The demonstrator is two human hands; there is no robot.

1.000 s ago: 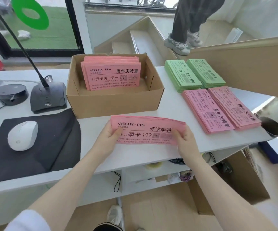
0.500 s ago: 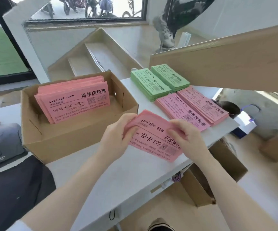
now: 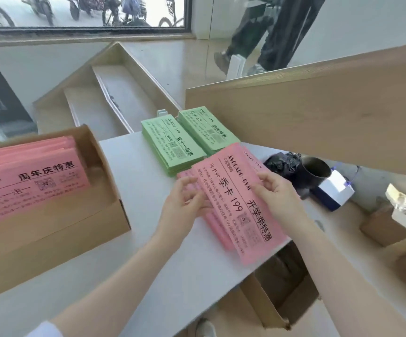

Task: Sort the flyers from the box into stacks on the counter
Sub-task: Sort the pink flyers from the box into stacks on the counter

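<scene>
A bundle of pink flyers [image 3: 233,198] lies turned lengthwise over the pink stacks [image 3: 217,229] at the counter's right end. My right hand [image 3: 277,193] grips its right edge, thumb on top. My left hand [image 3: 185,207] has its fingertips on the bundle's left edge, fingers loosely bent. Two green flyer stacks [image 3: 172,144] sit just beyond. The cardboard box [image 3: 58,229] at left holds more pink flyers [image 3: 29,178] standing against its back wall.
The white counter [image 3: 153,251] ends just right of the pink stacks. A tall wooden panel [image 3: 318,117] rises at the right. Below the edge stand a dark bin [image 3: 315,170], a white box [image 3: 335,188] and cardboard cartons [image 3: 282,288]. A person's legs [image 3: 270,32] show beyond the glass.
Both hands carried the pink bundle from the counter's front to the right, turned it lengthwise, and brought it down over the pink stacks. My view swung right.
</scene>
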